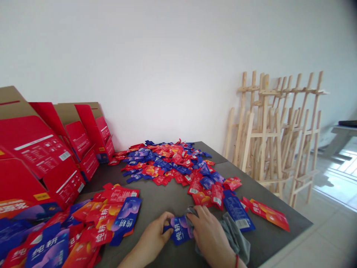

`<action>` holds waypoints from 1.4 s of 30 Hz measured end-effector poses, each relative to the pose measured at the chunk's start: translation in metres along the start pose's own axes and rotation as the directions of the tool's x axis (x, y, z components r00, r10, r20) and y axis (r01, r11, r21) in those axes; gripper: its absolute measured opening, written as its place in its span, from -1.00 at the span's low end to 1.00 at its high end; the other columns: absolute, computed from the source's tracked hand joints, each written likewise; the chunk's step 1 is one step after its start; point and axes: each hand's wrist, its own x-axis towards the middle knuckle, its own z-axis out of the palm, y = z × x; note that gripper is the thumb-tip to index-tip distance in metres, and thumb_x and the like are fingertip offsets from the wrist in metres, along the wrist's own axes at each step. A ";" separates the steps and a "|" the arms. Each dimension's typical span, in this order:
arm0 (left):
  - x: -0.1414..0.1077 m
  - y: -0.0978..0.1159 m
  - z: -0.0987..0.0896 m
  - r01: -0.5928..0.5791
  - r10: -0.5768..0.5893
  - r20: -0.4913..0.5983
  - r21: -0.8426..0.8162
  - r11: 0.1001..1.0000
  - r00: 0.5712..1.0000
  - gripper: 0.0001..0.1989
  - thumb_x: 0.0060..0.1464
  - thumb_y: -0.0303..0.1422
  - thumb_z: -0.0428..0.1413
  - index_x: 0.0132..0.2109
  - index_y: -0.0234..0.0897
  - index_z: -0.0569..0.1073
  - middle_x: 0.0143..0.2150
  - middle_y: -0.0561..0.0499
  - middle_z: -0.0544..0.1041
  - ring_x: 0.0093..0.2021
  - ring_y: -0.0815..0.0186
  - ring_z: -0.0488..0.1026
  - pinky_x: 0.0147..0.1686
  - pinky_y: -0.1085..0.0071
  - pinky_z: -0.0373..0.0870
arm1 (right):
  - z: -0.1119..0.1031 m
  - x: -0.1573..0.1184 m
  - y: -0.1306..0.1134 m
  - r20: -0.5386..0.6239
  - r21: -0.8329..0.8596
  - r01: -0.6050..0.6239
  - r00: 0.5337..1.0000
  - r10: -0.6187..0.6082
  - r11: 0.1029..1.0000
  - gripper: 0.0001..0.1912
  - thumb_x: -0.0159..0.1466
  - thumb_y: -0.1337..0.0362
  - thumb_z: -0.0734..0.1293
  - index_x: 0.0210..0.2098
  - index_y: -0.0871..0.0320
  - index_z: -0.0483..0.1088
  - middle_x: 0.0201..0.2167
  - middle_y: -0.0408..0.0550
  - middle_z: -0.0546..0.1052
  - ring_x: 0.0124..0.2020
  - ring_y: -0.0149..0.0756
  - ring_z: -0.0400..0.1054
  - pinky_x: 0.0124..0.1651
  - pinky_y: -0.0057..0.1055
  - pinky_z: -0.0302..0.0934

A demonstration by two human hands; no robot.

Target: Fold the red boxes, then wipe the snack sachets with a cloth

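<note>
Low in the view, a blue pouch [180,231] with white lettering lies between my two hands, just above the dark table [164,201] or on it. The fingers and thumb of my left hand [156,234] pinch its left end. My right hand [208,230] presses a grey cloth [235,238] against the pouch's right end, and the rest of the cloth bunches under my wrist. Right of the cloth lies a larger blue pouch [238,212] with a barcode. To the left of my left hand is a heap of red and blue pouches [103,223].
A wide pile of red and blue pouches [167,160] covers the table's far side by the white wall. Open red cardboard boxes [36,149] stand along the left. A red pouch [269,214] lies near the right edge. Wooden easels [263,141] stand on the floor beyond.
</note>
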 end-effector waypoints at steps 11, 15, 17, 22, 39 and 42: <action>-0.003 0.003 -0.003 -0.011 0.014 -0.022 0.123 0.992 1.000 -0.74 0.02 -0.49 0.00 -0.10 -0.21 0.37 -0.26 0.07 0.54 -0.20 0.32 0.47 -0.15 0.49 0.30 | 0.011 0.021 -0.012 0.087 -0.054 -0.023 0.996 0.028 0.998 -0.71 0.24 0.44 0.22 -0.19 0.07 0.52 -0.11 0.04 0.47 -0.05 -0.07 0.32 -0.08 -0.23 0.25; 0.000 -0.007 0.000 0.004 -0.003 -0.023 0.062 0.998 1.000 -0.73 0.09 -0.47 -0.08 -0.07 -0.23 0.38 -0.30 0.06 0.51 -0.32 0.34 0.44 -0.30 0.49 0.30 | 0.003 0.016 0.017 0.076 -0.074 -0.128 0.988 0.134 0.989 -0.66 0.19 0.48 0.22 -0.15 0.11 0.53 -0.08 0.10 0.47 -0.02 -0.07 0.32 -0.06 -0.27 0.25; 0.003 -0.013 0.002 0.018 -0.017 -0.028 0.019 1.000 0.999 -0.73 0.11 -0.44 -0.10 -0.06 -0.24 0.37 -0.34 0.07 0.48 -0.39 0.35 0.41 -0.38 0.49 0.28 | 0.000 0.008 0.026 0.057 -0.086 -0.160 0.985 0.165 0.983 -0.64 0.18 0.48 0.21 -0.12 0.15 0.52 -0.06 0.13 0.46 -0.01 -0.06 0.31 -0.02 -0.26 0.24; 0.005 -0.018 0.006 0.020 -0.021 -0.062 -0.025 0.999 0.998 -0.74 0.12 -0.40 -0.08 -0.06 -0.25 0.37 -0.35 0.07 0.47 -0.43 0.36 0.37 -0.42 0.49 0.27 | 0.008 -0.015 0.014 0.001 -0.037 -0.036 0.999 0.036 0.999 -0.47 0.15 0.51 0.21 0.08 0.04 0.41 0.10 0.03 0.40 0.06 -0.11 0.28 0.08 -0.26 0.18; 0.002 -0.007 0.000 0.044 -0.043 0.013 -0.139 0.989 0.999 -0.72 0.06 -0.44 -0.13 -0.10 -0.22 0.36 -0.42 0.12 0.42 -0.44 0.37 0.34 -0.46 0.51 0.24 | 0.012 -0.024 0.041 -0.013 -0.102 -0.113 0.994 0.112 0.988 -0.44 0.12 0.55 0.17 0.07 0.12 0.43 0.11 0.10 0.40 0.07 -0.07 0.28 0.06 -0.23 0.21; 0.002 -0.006 0.001 0.006 -0.004 0.014 -0.142 0.990 1.000 -0.73 0.06 -0.43 -0.10 -0.09 -0.23 0.36 -0.39 0.11 0.45 -0.42 0.37 0.35 -0.43 0.50 0.26 | 0.007 -0.019 0.031 -0.051 -0.064 -0.089 0.995 0.086 0.994 -0.45 0.12 0.55 0.18 0.06 0.10 0.43 0.11 0.08 0.39 0.08 -0.10 0.27 0.07 -0.27 0.20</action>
